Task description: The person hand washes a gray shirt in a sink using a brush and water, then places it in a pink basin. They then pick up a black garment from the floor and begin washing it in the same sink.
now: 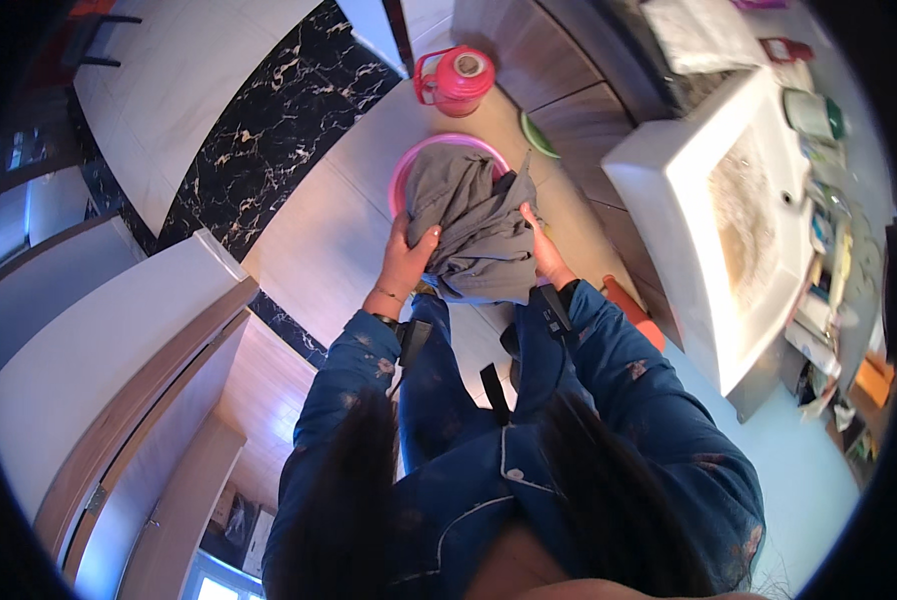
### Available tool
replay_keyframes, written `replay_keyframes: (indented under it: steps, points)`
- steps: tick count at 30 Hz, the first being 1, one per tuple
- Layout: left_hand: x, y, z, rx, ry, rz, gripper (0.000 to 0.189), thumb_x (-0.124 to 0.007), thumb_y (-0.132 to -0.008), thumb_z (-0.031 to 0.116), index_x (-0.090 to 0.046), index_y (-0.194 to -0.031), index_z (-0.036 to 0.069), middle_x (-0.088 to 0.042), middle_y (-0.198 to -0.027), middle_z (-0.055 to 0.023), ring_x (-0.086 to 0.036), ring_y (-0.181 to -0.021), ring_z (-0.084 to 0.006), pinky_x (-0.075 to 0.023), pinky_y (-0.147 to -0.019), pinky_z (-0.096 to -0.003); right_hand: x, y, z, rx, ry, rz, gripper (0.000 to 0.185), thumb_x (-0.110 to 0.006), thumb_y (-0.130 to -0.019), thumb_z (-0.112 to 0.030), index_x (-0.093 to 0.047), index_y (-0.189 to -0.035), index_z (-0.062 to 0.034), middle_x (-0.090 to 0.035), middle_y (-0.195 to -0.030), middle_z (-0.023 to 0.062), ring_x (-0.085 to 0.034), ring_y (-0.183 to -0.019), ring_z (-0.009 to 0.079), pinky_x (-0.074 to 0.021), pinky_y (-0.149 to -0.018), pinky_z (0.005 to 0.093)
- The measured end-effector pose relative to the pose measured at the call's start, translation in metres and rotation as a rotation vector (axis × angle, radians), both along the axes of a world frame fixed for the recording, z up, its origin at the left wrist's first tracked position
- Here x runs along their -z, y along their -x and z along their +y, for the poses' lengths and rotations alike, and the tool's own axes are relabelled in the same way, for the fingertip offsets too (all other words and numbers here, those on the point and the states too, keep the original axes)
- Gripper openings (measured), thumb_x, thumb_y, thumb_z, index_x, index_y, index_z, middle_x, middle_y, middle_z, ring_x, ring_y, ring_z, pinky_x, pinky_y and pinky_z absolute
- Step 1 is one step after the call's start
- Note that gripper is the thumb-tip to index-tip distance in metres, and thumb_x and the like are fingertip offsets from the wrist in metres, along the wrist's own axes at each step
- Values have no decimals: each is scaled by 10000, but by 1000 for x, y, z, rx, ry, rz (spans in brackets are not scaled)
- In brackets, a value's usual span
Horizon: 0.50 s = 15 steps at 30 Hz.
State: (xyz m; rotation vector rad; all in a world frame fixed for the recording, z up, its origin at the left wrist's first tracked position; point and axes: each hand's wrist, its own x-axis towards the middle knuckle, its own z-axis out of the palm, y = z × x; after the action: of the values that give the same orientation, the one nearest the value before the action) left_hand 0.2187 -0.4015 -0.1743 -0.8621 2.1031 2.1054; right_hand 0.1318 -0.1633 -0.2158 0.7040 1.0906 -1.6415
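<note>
A bunched grey cloth garment [478, 232] hangs between my two hands in front of my legs. My left hand [409, 255] grips its left side, thumb on top. On the right side, my right hand [544, 244] holds the fabric with the thumb up along its edge. Beyond and partly under the cloth is a pink plastic basin [399, 180]; only part of its rim shows. Whether the cloth rests in the basin or hangs above it, I cannot tell. Something dark shows beside the cloth at the basin's right.
A red thermos jug [460, 81] stands on the floor past the basin, near a green plastic piece [540, 135]. At right is a white washbasin [666, 172] with water in it. An orange-red object [634, 313] lies below it. A wooden door frame [156, 405] is at left.
</note>
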Motion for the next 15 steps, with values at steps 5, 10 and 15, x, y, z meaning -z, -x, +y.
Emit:
replay_keyframes:
  steps: [5, 10, 15]
  points:
    - [114, -11, -7, -41, -58, -143, 578, -718, -879, 305, -527, -1320, -15, -614, -1241, -173, -571, -1154, -261, -436, -996, -346, 70, -2, -19, 71, -153, -141, 801, -605, -870, -669, -512, -1378, -56, -640, -1251, 113, -620, -1100, 242, -498, -956, 411]
    - [211, -9, -5, -63, -22, -298, 651, -715, -871, 379, -512, -1337, -29, -585, -1292, -224, -552, -1209, -319, -423, -1022, -365, 158, -3, -20, 115, -134, -110, 794, -634, -879, -614, -436, -1438, -87, -580, -1349, 108, -585, -1191, 271, -487, -1000, 441]
    - [316, -11, -2, -62, 2, -450, 795, -679, -871, 476, -434, -1388, -76, -460, -1406, -292, -433, -1326, -404, -346, -1106, -411, 246, -4, -11, 123, -116, -71, 783, -633, -936, -461, -272, -1508, -66, -457, -1451, 144, -506, -1278, 271, -439, -1058, 389]
